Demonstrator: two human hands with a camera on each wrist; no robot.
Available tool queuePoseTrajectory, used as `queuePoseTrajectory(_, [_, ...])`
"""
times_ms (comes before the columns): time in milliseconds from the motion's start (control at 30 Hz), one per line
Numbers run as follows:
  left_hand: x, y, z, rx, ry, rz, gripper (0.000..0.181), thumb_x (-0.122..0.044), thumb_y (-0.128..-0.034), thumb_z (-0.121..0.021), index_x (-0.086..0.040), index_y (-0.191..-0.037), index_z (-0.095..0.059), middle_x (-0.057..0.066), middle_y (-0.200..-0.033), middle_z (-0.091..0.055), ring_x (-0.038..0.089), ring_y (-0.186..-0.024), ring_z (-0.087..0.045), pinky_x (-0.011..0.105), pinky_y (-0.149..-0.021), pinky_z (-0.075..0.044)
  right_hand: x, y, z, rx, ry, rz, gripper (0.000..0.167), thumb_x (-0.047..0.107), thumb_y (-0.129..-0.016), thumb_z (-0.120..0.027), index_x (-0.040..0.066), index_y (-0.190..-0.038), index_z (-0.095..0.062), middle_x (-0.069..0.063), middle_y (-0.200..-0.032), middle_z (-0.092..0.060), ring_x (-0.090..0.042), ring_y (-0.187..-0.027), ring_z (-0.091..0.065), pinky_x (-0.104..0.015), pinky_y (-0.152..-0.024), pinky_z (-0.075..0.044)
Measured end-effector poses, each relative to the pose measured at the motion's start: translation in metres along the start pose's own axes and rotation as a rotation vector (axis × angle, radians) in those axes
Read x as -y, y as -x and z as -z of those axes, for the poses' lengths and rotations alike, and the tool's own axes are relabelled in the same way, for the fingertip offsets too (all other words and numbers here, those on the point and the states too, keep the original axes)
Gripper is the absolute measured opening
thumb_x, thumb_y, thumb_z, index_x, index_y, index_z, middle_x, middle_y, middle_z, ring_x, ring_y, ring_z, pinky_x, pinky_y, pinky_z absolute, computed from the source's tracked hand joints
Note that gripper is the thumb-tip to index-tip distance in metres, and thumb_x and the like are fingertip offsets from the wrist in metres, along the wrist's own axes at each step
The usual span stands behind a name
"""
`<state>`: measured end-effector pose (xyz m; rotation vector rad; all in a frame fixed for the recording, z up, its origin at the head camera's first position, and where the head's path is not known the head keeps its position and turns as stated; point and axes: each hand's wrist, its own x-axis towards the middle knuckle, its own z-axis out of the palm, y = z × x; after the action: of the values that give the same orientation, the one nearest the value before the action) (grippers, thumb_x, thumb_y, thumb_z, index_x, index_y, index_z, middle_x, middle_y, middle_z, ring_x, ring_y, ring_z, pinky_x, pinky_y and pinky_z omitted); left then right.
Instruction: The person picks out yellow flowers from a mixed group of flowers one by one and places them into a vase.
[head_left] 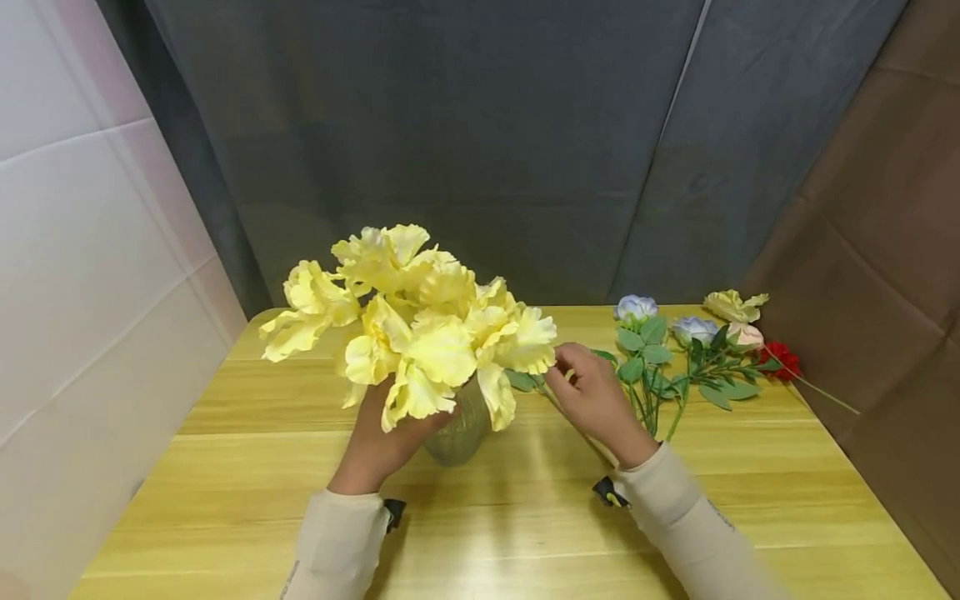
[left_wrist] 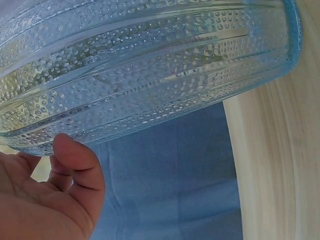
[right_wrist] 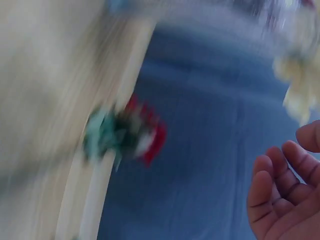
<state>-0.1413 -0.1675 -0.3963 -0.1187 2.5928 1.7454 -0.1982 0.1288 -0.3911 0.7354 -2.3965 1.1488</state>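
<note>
A clear ribbed glass vase [left_wrist: 165,70] with a dimpled surface stands on the table, filled with large ruffled yellow flowers [head_left: 442,350]. My left hand [head_left: 393,437] holds the vase near its upper part; the blooms cover some of its fingers. In the left wrist view, bent fingertips [left_wrist: 75,155] meet the glass. To the right of the bouquet is my right hand [head_left: 596,400], its fingers loosely bent beside the outermost yellow petals. The right wrist view shows nothing within the right hand [right_wrist: 287,192].
Blue flowers [head_left: 636,308] with green leaves lie at the table's back right. Beside them are a pink flower [head_left: 745,335], a red flower [head_left: 782,360] and a loose yellow flower [head_left: 735,306]. A leafy stem [head_left: 592,446] lies under the right hand. Dark cloth [head_left: 450,125] hangs behind.
</note>
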Motion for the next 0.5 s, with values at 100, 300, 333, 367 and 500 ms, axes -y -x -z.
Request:
queuePoseTrajectory(100, [0.0,0.0,-0.001,-0.007,0.005,-0.005,0.118,-0.063,-0.0704,-0.082,-0.017,-0.159,-0.018,0.01,-0.162,-0.013,0.035,-0.146,-0.016,0.061,-0.111,-0.023,-0.028,-0.003,0.029,-0.006,0.088,-0.063,0.01,0.014,-0.101,-0.057,0.011,-0.095,-0.066,0.0,-0.089,-0.062,-0.016,-0.076,-0.056,-0.036,-0.063,-0.049])
queuePoseTrajectory(300, [-0.001,-0.001,-0.003,-0.02,0.037,-0.043,0.11,-0.061,-0.0696,-0.083,-0.024,-0.156,-0.026,0.005,-0.159,-0.02,0.031,-0.144,-0.022,0.06,-0.111,-0.024,-0.102,-0.003,0.097,-0.015,0.281,-0.3,0.024,0.018,-0.103,-0.051,0.0,-0.108,-0.066,-0.018,-0.1,-0.065,-0.028,-0.078,-0.058,-0.046,-0.069,-0.047])
queuePoseTrajectory(333, [-0.001,-0.001,-0.003,-0.017,0.047,-0.036,0.11,-0.061,-0.0693,-0.084,-0.025,-0.156,-0.026,0.005,-0.159,-0.021,0.031,-0.144,-0.022,0.059,-0.111,-0.024,-0.115,-0.001,0.108,-0.018,0.308,-0.34,0.025,0.017,-0.104,-0.049,-0.001,-0.109,-0.065,-0.02,-0.102,-0.064,-0.029,-0.077,-0.057,-0.046,-0.069,-0.046])
queuePoseTrajectory(367, [-0.001,-0.001,-0.002,-0.011,0.065,-0.017,0.112,-0.061,-0.069,-0.084,-0.025,-0.156,-0.024,0.005,-0.159,-0.019,0.032,-0.144,-0.022,0.059,-0.111,-0.025,-0.127,0.001,0.119,-0.021,0.332,-0.382,0.026,0.017,-0.104,-0.048,-0.003,-0.111,-0.063,-0.022,-0.103,-0.063,-0.03,-0.077,-0.056,-0.047,-0.068,-0.046])
queuePoseTrajectory(500, [-0.001,-0.001,-0.001,0.038,0.219,0.01,0.102,-0.047,-0.0746,-0.086,-0.023,-0.154,-0.026,0.006,-0.156,-0.025,0.033,-0.14,-0.031,0.05,-0.107,-0.036,-0.168,0.014,0.158,0.006,0.424,-0.502,0.028,0.012,-0.102,-0.044,-0.009,-0.114,-0.059,-0.029,-0.108,-0.059,-0.04,-0.085,-0.054,-0.051,-0.071,-0.044])
